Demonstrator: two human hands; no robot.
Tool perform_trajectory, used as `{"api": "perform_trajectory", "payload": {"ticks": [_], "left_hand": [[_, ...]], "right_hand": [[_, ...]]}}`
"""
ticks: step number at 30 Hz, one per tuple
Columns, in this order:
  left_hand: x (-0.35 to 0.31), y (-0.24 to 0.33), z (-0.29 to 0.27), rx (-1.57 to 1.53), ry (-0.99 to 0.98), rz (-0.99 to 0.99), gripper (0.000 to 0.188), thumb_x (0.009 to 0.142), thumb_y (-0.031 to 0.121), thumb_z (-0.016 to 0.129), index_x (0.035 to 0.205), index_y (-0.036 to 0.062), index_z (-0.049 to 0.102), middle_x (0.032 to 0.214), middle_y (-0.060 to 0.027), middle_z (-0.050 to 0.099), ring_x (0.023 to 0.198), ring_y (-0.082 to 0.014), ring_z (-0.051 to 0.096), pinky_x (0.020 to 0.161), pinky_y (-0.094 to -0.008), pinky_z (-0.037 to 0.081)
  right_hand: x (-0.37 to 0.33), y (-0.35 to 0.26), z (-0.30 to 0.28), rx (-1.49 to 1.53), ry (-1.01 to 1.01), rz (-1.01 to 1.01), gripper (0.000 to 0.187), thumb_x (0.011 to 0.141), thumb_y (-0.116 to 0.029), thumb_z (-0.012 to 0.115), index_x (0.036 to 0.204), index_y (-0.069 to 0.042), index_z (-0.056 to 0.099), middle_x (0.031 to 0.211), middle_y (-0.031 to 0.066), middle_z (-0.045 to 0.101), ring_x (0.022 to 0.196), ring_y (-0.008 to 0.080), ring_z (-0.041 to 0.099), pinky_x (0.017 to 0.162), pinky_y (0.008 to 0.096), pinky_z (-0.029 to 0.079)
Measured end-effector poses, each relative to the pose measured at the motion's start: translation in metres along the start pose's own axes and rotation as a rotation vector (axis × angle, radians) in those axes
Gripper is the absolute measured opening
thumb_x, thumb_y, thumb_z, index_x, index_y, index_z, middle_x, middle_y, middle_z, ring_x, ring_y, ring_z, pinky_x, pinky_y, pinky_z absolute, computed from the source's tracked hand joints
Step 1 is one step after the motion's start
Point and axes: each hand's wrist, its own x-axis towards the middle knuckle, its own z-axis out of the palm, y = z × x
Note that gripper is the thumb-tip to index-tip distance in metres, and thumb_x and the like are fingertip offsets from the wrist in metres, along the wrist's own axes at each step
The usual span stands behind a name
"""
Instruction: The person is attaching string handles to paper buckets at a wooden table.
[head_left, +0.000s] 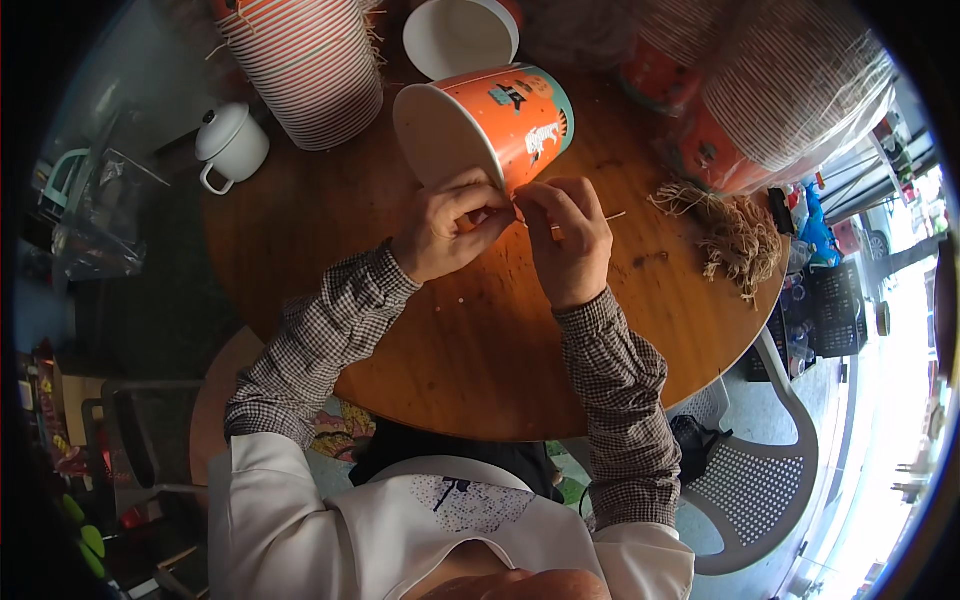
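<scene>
An orange paper bucket (pixel 515 125) with a white inside and teal base lies tilted on its side, its wide mouth turned to the left. My left hand (pixel 455 222) is closed in a pinch at the near part of the bucket's rim. Right beside it, my right hand (pixel 570 240) pinches a thin piece of string (pixel 615 215), whose loose end sticks out to the right of the fingers. The fingertips of both hands meet at the rim, where the string runs between them. Exactly how it sits there is hidden by my fingers.
A tall stack of nested buckets (pixel 305 75) stands at the far left beside a white lidded enamel mug (pixel 232 145). Plastic-wrapped stacks (pixel 790 90) fill the far right. A bundle of strings (pixel 740 240) lies on the round wooden table (pixel 460 370). Another white-lined bucket (pixel 460 38) is behind.
</scene>
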Motion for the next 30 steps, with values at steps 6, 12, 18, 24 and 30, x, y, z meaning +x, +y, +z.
{"api": "perform_trajectory", "payload": {"ticks": [6,12,18,24,30], "left_hand": [[-0.004,-0.010,-0.004,-0.401,0.006,-0.260,0.011,0.092,0.008,0.061,0.089,-0.0027,0.063,0.080,-0.0007,0.056,0.070,-0.0047,0.050,0.063,-0.0197,0.042],[-0.004,-0.010,-0.007,-0.544,0.070,-0.328,0.014,0.095,0.008,0.057,0.097,-0.0051,0.061,0.083,0.0020,0.056,0.072,-0.0037,0.049,0.063,-0.0186,0.042],[-0.004,-0.006,-0.006,-0.574,0.052,-0.372,0.013,0.095,0.008,0.057,0.097,-0.0042,0.062,0.084,0.0025,0.056,0.075,-0.0024,0.050,0.064,-0.0176,0.043],[-0.006,-0.009,-0.003,-0.604,0.026,-0.358,0.013,0.094,0.010,0.059,0.095,-0.0031,0.063,0.086,0.0013,0.059,0.077,-0.0040,0.054,0.067,-0.0193,0.046],[-0.006,-0.005,0.000,-0.346,0.021,-0.247,0.014,0.091,0.011,0.063,0.090,-0.0021,0.063,0.082,-0.0019,0.060,0.074,-0.0061,0.057,0.065,-0.0220,0.047]], "right_hand": [[0.005,0.008,-0.003,0.297,0.099,0.228,0.010,0.084,-0.002,0.067,0.095,-0.003,0.066,0.091,0.0055,0.061,0.077,0.0150,0.063,0.062,0.0259,0.053],[0.001,0.008,-0.004,0.549,-0.040,0.248,0.016,0.082,-0.005,0.072,0.097,-0.003,0.067,0.090,0.0041,0.060,0.080,0.0126,0.061,0.073,0.0251,0.050],[0.003,0.009,-0.002,0.464,-0.054,0.148,0.016,0.079,-0.006,0.075,0.092,-0.002,0.068,0.088,0.0042,0.062,0.080,0.0123,0.060,0.075,0.0256,0.048],[0.000,0.011,0.001,0.565,-0.058,0.265,0.009,0.083,-0.006,0.071,0.089,-0.001,0.065,0.086,0.0048,0.063,0.081,0.0138,0.060,0.075,0.0260,0.048],[0.000,0.003,0.003,0.274,-0.038,0.159,0.010,0.088,-0.009,0.065,0.086,0.000,0.060,0.082,0.0081,0.061,0.079,0.0188,0.059,0.073,0.0293,0.047]]}}
